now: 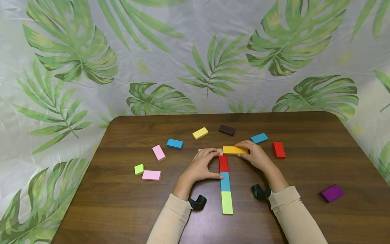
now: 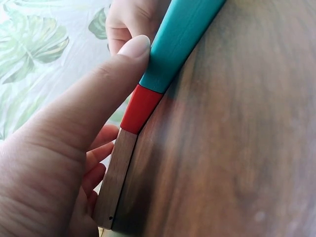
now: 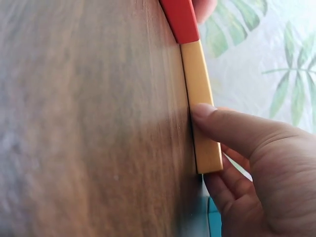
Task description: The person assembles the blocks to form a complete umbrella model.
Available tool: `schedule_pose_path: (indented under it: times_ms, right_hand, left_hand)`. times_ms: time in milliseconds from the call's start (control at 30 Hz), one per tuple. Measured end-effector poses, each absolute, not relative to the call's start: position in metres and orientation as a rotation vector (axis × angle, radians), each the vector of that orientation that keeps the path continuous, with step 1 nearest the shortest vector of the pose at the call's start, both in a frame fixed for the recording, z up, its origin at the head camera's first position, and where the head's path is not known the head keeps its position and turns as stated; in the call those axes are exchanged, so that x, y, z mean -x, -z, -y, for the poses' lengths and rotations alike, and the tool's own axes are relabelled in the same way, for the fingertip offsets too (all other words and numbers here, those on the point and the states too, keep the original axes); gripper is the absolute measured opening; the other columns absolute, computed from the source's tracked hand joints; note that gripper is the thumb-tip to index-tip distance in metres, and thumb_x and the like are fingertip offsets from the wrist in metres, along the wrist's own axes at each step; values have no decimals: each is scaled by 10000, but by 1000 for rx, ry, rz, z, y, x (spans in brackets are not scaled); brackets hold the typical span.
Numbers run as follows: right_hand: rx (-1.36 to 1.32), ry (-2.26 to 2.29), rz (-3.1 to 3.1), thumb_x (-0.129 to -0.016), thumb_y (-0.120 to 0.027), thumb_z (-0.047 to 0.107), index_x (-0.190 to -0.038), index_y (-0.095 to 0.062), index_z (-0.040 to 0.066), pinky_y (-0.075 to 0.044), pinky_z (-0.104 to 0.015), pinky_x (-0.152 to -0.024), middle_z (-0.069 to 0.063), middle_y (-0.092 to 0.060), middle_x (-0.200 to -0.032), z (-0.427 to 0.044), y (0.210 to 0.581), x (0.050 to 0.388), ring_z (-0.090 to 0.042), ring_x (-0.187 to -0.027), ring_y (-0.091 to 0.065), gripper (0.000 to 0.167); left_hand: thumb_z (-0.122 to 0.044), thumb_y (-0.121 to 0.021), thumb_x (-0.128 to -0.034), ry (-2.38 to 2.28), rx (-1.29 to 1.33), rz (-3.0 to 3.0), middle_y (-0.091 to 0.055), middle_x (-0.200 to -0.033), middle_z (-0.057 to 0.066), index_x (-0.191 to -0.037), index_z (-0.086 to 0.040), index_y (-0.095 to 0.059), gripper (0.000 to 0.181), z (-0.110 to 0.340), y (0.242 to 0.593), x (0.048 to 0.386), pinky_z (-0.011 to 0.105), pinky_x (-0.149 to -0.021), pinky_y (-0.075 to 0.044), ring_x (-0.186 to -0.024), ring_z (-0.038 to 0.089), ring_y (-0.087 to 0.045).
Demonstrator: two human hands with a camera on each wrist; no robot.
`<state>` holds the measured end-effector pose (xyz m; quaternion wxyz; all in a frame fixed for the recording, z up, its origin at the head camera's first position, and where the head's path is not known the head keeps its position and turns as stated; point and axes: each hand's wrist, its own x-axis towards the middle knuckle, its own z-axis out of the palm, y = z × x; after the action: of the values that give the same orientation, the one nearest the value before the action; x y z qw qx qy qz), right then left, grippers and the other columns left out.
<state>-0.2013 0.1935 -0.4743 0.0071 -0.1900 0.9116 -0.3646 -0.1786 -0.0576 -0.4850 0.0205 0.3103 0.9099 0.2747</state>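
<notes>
Flat wooden blocks form a T on the dark table [image 1: 128, 210]. Its stem runs from a red block [image 1: 223, 164] through a blue block [image 1: 225, 182] to a lime green block [image 1: 226, 203]. Across the top lie a pale wood block [image 1: 220, 152] and an orange-yellow block [image 1: 234, 150], end to end. My left hand [image 1: 199, 166] spreads over the left side, partly hiding the pale block. Its thumb [image 2: 118, 69] touches the blue block; the other fingers are behind the pale block. With thumb and fingers, my right hand [image 1: 259, 157] pinches the orange-yellow block's right end.
Loose blocks arc around the T: pink [image 1: 158, 153], blue [image 1: 174, 143], yellow [image 1: 200, 133], dark brown [image 1: 226, 130], another blue [image 1: 259, 138] close behind my right hand, and red [image 1: 278, 150]. A second pink [image 1: 151, 175] and a small green block [image 1: 139, 169] lie left; purple [image 1: 332, 193] lies right.
</notes>
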Motion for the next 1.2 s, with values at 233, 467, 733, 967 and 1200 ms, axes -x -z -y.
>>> schedule_pose_path:
  times_ms: [233, 467, 733, 967, 1200]
  right_hand:
    - [577, 1163, -2830, -805, -671, 92, -1142, -601, 27, -359, -485, -917, -145, -545, -1131, -193, 476, 200, -323, -1062, -480, 350]
    - [607, 1185, -2832, -795, -681, 83, -1128, -611, 33, -373, -472, -907, -133, -550, -1117, -193, 477, 199, -311, -1044, -491, 345]
    - [615, 1199, -2828, -789, -684, 70, -1120, -614, 30, -373, -472, -906, -130, -552, -1114, -193, 477, 197, -309, -1039, -496, 341]
    - [613, 1208, -2822, -793, -680, 71, -1122, -612, 31, -376, -466, -903, -125, -550, -1116, -194, 478, 197, -303, -1037, -496, 338]
    - [608, 1215, -2815, -797, -678, 76, -1125, -611, 32, -369, -479, -906, -129, -549, -1120, -194, 479, 196, -309, -1041, -491, 338]
  left_hand:
    - [-630, -678, -632, -844, -968, -2826, -357, -1357, -48, -1345, -188, -423, 877, 58, 486, 179, 346, -1050, -166, -1264, 131, -255]
    - [-636, -656, -652, -845, -962, -2832, -359, -1354, -50, -1339, -185, -430, 852, 58, 486, 178, 362, -1047, -175, -1265, 136, -256]
    - [-655, -615, -676, -807, -958, -2866, -371, -1339, -48, -1341, -210, -426, 822, 56, 485, 178, 360, -1046, -177, -1253, 145, -273]
    - [-668, -586, -692, -754, -966, -2879, -351, -1332, -66, -1345, -277, -414, 780, 54, 484, 177, 387, -1049, -158, -1247, 139, -255]
    - [-718, -538, -681, -670, -950, -2884, -322, -1361, -31, -1364, -319, -377, 807, 49, 484, 176, 419, -1053, -126, -1265, 156, -221]
